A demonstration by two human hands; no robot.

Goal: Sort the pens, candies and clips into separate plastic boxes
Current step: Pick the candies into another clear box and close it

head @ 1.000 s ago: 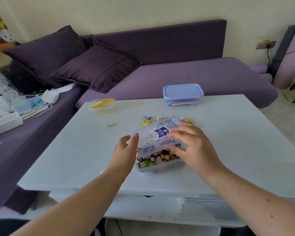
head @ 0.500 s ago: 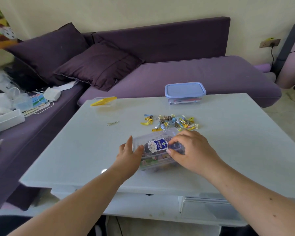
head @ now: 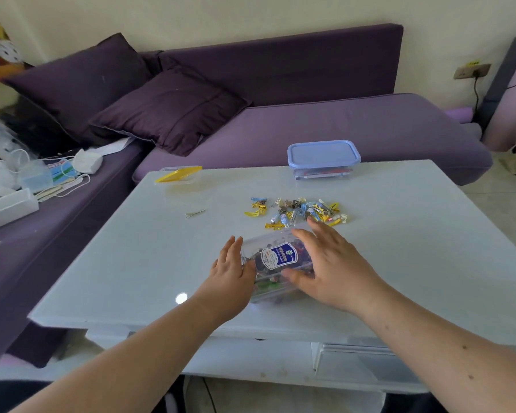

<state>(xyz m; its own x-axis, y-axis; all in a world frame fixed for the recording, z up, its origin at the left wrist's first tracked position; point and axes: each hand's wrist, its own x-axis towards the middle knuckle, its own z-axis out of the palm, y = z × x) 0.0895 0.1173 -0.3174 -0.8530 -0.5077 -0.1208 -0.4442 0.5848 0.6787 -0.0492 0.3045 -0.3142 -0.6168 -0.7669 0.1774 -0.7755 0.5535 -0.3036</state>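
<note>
A clear plastic box of candies with a blue-and-white label on its lid sits near the front of the white table. My left hand rests flat against the box's left end, fingers straight. My right hand lies over its right side with fingers spread and the thumb against the front wall. Behind the box lies a loose heap of coloured clips. A box with a blue lid, pens inside, stands at the far edge. A lone clip lies to the left.
A clear box with a yellow lid sits at the table's far left corner. A purple sofa with dark cushions wraps the back and left. Clutter of cables and white boxes covers the left seat.
The lid has come down from tilted to flat on the candy box. My right hand's fingers have straightened and spread over the lid. The camera shifted, revealing the clip heap behind the box.
</note>
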